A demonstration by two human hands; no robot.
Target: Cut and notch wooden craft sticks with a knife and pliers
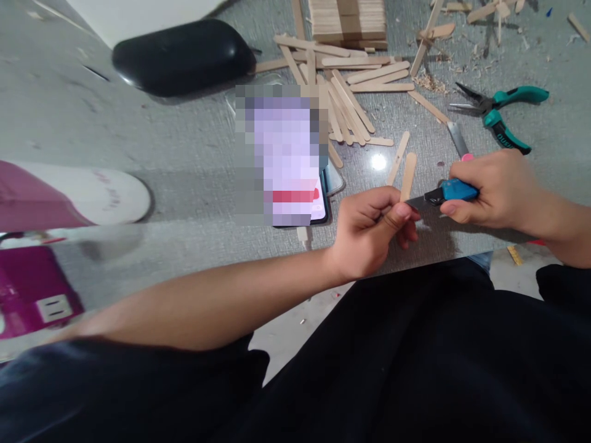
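"What do I have in the left hand on my feed?"

"I see the left hand pinching a flat, pale wooden craft stick with a rounded end, right of centre, by the near edge of the bench. Its far part shows smooth and plain; the fingers hide its near end."

"And the right hand?"

"I see the right hand clenched round a blue-and-black utility knife, its grey metal blade reaching the stick beside the left fingertips. I can't tell whether it bites in."

"The surface?"

"A grey, streaky-textured bench. On the far side I've got a loose heap of pale wooden sticks, a neat stack of similar sticks and curly pale wood shavings. Green-handled pliers lie far right, a glossy black oblong case far left."

"And the room?"

"Past the near edge I see pale, littered floor. A glossy purple box with a socket sits near left."
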